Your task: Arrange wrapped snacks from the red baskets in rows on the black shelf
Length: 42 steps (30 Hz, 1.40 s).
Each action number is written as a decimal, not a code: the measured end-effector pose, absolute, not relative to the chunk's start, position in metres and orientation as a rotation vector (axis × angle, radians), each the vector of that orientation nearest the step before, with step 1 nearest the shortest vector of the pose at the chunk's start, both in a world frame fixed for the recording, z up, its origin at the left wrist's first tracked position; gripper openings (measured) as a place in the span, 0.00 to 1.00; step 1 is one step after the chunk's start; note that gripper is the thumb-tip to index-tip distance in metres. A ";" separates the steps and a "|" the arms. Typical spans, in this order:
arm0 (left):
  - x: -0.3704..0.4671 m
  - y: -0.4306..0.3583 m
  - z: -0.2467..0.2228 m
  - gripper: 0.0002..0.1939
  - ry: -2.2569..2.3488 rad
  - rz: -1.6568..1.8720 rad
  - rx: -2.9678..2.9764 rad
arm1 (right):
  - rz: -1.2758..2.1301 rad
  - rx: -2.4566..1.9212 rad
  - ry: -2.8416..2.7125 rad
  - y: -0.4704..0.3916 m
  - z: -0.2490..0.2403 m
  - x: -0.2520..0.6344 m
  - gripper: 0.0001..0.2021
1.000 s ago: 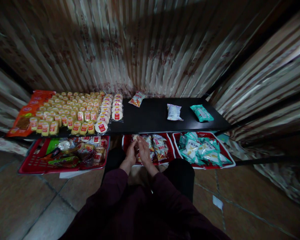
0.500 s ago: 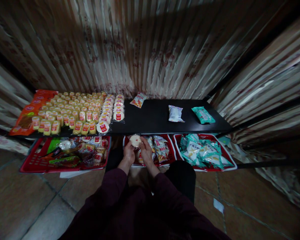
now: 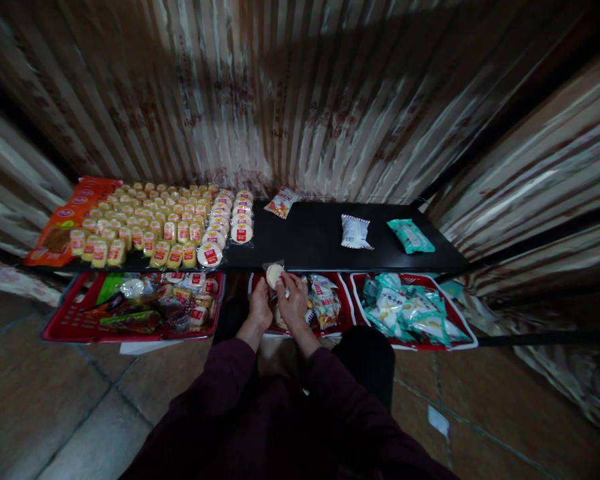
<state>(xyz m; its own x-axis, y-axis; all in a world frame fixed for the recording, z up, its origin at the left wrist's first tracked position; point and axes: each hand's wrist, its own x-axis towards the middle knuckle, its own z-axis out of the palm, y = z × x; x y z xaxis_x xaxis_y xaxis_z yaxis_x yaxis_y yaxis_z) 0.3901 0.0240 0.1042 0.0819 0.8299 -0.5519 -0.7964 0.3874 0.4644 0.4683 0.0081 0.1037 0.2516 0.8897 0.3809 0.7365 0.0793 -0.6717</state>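
Note:
Above the middle basket, a round pale wrapped cake is held between the thumb and fingers of my right hand, its plain side facing up. Just left of the cake, my left hand is loosely curled with its fingers apart; whether it touches the wrapper I cannot tell. On the black shelf ahead, similar round cakes with red labels stand in two overlapping rows. Left of them are many small yellow wrapped cakes in rows.
An orange packet lies at the shelf's left end. Snack bags and a teal bag lie further right. Below hang red baskets of mixed snacks, striped bags and teal bags.
The cake has tilted and shifted slightly up and right in my right hand. My left fingers have come away from its face. The view has shifted a little.

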 end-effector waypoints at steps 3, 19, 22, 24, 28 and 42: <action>0.388 0.024 0.102 0.13 0.807 1.225 0.065 | 0.362 -1.648 -1.551 0.009 0.110 0.464 0.22; 0.378 0.033 0.105 0.17 0.992 1.460 0.361 | 0.779 -1.549 -1.206 0.027 0.112 0.448 0.22; 0.375 0.035 0.104 0.18 1.048 1.495 0.372 | 0.741 -1.545 -1.217 0.033 0.102 0.448 0.22; 0.373 0.036 0.105 0.18 1.054 1.506 0.373 | 0.689 -1.565 -1.233 0.037 0.097 0.449 0.22; 0.367 0.041 0.106 0.17 1.070 1.509 0.407 | 0.629 -1.581 -1.254 0.044 0.091 0.452 0.22; 0.334 0.072 0.117 0.14 1.404 1.604 0.756 | 0.647 -1.521 -1.395 0.081 0.103 0.427 0.21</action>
<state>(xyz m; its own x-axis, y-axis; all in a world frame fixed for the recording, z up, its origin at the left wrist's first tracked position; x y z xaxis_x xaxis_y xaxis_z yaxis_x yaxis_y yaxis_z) 0.3345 0.0718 0.1173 -0.4542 0.8863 -0.0906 -0.2068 -0.0060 0.9784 0.4269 0.0808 0.1029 0.2124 0.9548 0.2078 0.4587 0.0903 -0.8840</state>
